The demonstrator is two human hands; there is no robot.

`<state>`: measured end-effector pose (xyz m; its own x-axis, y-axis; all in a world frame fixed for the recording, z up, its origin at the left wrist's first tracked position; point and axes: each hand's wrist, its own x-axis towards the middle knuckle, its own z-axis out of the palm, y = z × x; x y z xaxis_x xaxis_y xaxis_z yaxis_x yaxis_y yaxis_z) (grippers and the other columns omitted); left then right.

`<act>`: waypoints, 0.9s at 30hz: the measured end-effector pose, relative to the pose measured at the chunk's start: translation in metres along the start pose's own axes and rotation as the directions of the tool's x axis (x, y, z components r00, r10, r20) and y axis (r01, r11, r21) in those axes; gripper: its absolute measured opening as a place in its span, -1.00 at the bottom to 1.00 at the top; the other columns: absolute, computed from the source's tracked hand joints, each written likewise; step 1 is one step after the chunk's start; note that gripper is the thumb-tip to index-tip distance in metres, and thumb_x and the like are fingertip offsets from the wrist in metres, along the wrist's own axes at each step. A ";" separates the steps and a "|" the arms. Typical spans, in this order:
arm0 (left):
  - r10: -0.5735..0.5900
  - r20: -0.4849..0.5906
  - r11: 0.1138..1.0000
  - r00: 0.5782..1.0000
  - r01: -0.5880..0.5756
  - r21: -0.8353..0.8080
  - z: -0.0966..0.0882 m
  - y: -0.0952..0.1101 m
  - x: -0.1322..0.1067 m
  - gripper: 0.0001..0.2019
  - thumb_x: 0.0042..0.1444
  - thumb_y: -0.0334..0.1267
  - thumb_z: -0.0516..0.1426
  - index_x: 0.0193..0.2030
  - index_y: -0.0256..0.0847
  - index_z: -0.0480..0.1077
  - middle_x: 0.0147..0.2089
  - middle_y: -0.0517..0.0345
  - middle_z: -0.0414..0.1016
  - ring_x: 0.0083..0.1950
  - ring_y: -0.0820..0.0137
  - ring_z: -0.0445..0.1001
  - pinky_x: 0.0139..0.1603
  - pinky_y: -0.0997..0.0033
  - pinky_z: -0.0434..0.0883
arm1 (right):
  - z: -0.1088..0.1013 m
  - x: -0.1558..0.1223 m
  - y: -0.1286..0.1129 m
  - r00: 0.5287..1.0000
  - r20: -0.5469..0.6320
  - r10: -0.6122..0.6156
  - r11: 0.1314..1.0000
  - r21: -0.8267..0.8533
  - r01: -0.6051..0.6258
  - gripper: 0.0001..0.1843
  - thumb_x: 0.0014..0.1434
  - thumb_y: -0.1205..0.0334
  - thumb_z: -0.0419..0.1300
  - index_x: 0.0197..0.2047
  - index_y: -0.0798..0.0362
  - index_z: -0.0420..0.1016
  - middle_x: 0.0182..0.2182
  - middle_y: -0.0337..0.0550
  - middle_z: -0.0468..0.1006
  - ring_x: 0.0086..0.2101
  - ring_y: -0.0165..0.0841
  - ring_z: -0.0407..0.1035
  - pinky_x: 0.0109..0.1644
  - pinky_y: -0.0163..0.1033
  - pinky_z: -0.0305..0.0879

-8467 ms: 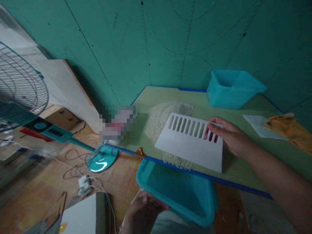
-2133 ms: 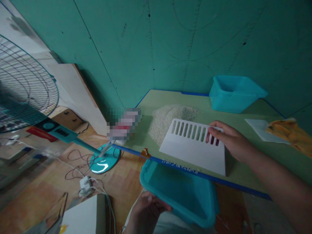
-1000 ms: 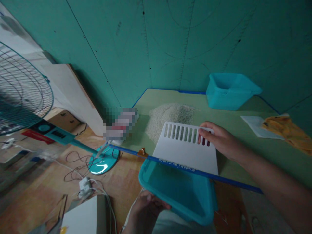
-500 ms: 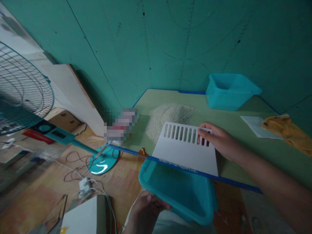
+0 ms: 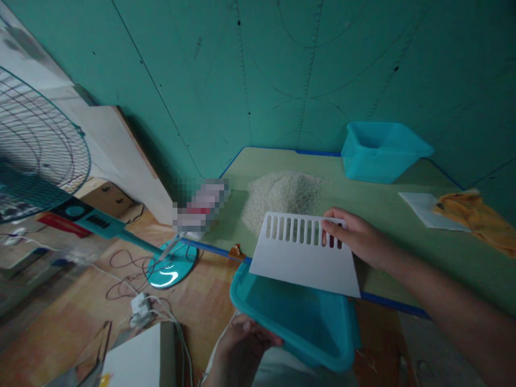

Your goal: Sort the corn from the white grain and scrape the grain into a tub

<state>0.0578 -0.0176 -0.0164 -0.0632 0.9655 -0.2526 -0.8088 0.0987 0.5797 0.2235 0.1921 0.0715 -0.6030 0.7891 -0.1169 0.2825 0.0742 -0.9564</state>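
Observation:
My right hand (image 5: 349, 232) is closed on the upper right corner of a white slotted plastic scraper (image 5: 302, 266). Its lower edge now hangs past the table's blue front edge, over a teal plastic bin (image 5: 298, 317). My left hand (image 5: 248, 336) grips that bin by its near left rim, holding it just below the table edge. Behind the scraper, a heap of pale grains (image 5: 286, 193) that look like rice lies on the green table top (image 5: 342, 201). The scraper hides the near side of the heap.
Another teal bin (image 5: 381, 153) stands at the table's back right. A white sheet (image 5: 427, 212) and an orange cloth (image 5: 479, 220) lie to the right. A blurred-out packet (image 5: 201, 209) is at the left edge. A teal fan (image 5: 97, 223), cables and a power strip (image 5: 140, 309) stand left.
The scraper has come toward me, over the table edge and above the bin. The line of grains seen at the edge before is no longer visible. The left hand and bin have stayed put.

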 end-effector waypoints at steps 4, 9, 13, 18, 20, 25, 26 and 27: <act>-0.009 0.003 1.000 1.000 0.009 0.006 -0.001 0.000 0.000 -0.77 0.01 -0.20 0.13 -0.42 -0.29 0.55 -0.43 0.01 0.64 -0.34 0.29 0.55 -0.23 0.30 0.40 | -0.006 0.001 -0.001 0.989 -0.142 -0.030 0.997 0.061 0.039 -0.61 0.01 -0.17 0.12 -0.43 0.00 0.22 -0.58 -0.28 0.40 -0.61 -0.46 0.22 -0.54 -0.34 0.12; -0.027 -0.019 1.000 0.999 0.027 -0.010 -0.001 0.001 0.001 -0.80 0.00 -0.21 0.14 -0.47 -0.25 0.54 -0.45 0.06 0.63 -0.35 0.29 0.54 -0.22 0.30 0.38 | -0.023 0.004 -0.002 0.918 -0.390 -0.071 0.994 0.049 0.098 -0.63 -0.02 -0.17 0.16 -0.42 -0.06 0.21 -0.55 -0.26 0.41 -0.58 -0.41 0.22 -0.52 -0.30 0.13; -0.034 -0.038 0.999 0.999 0.033 -0.008 -0.001 0.001 0.000 -0.81 -0.01 -0.21 0.15 -0.49 -0.25 0.54 -0.45 0.06 0.63 -0.35 0.28 0.53 -0.22 0.29 0.37 | -0.030 0.005 -0.001 0.908 -0.410 -0.087 0.996 -0.014 0.089 -0.60 -0.04 -0.21 0.15 -0.42 -0.05 0.21 -0.56 -0.26 0.40 -0.58 -0.40 0.22 -0.52 -0.28 0.14; -0.053 -0.049 0.999 0.997 0.053 0.006 -0.002 0.001 0.000 -0.80 -0.02 -0.20 0.14 -0.48 -0.25 0.54 -0.45 0.04 0.62 -0.35 0.28 0.53 -0.20 0.27 0.36 | -0.027 0.006 0.001 0.941 -0.331 -0.076 0.997 -0.032 0.070 -0.62 -0.04 -0.19 0.15 -0.45 -0.05 0.22 -0.58 -0.27 0.39 -0.61 -0.42 0.19 -0.53 -0.28 0.11; -0.047 -0.047 0.999 0.998 0.047 0.011 -0.002 0.001 0.000 -0.79 -0.01 -0.20 0.13 -0.48 -0.26 0.54 -0.45 0.04 0.62 -0.35 0.28 0.52 -0.20 0.28 0.36 | -0.026 0.007 0.002 0.948 -0.310 -0.067 0.998 -0.023 0.063 -0.64 -0.03 -0.17 0.15 -0.45 -0.06 0.23 -0.59 -0.27 0.39 -0.62 -0.42 0.17 -0.55 -0.29 0.08; -0.037 -0.027 0.999 0.999 0.037 0.019 -0.001 0.002 0.000 -0.77 0.00 -0.20 0.12 -0.47 -0.29 0.55 -0.44 0.03 0.63 -0.33 0.29 0.52 -0.20 0.30 0.37 | -0.023 0.005 0.002 0.961 -0.271 -0.052 0.998 0.032 0.063 -0.67 -0.01 -0.13 0.16 -0.43 -0.06 0.25 -0.59 -0.28 0.39 -0.62 -0.44 0.18 -0.56 -0.30 0.07; -0.036 -0.028 0.999 0.999 0.036 0.020 -0.001 0.002 0.000 -0.76 0.01 -0.20 0.11 -0.47 -0.29 0.55 -0.44 0.03 0.63 -0.34 0.29 0.53 -0.21 0.30 0.37 | -0.022 0.004 0.001 0.962 -0.267 -0.045 0.998 0.039 0.058 -0.67 -0.01 -0.13 0.16 -0.43 -0.06 0.25 -0.59 -0.29 0.39 -0.61 -0.43 0.19 -0.55 -0.30 0.08; -0.035 -0.032 0.999 0.999 0.035 0.018 -0.002 0.002 0.000 -0.76 0.01 -0.20 0.11 -0.48 -0.29 0.55 -0.44 0.04 0.63 -0.34 0.30 0.53 -0.21 0.30 0.37 | -0.022 0.003 0.000 0.964 -0.262 -0.040 0.998 0.043 0.053 -0.67 -0.01 -0.14 0.16 -0.43 -0.06 0.25 -0.60 -0.29 0.39 -0.61 -0.43 0.20 -0.55 -0.30 0.09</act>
<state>0.0553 -0.0180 -0.0164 -0.0538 0.9532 -0.2975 -0.8002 0.1371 0.5839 0.2377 0.2077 0.0766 -0.3974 0.9176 -0.0040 0.2176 0.0900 -0.9719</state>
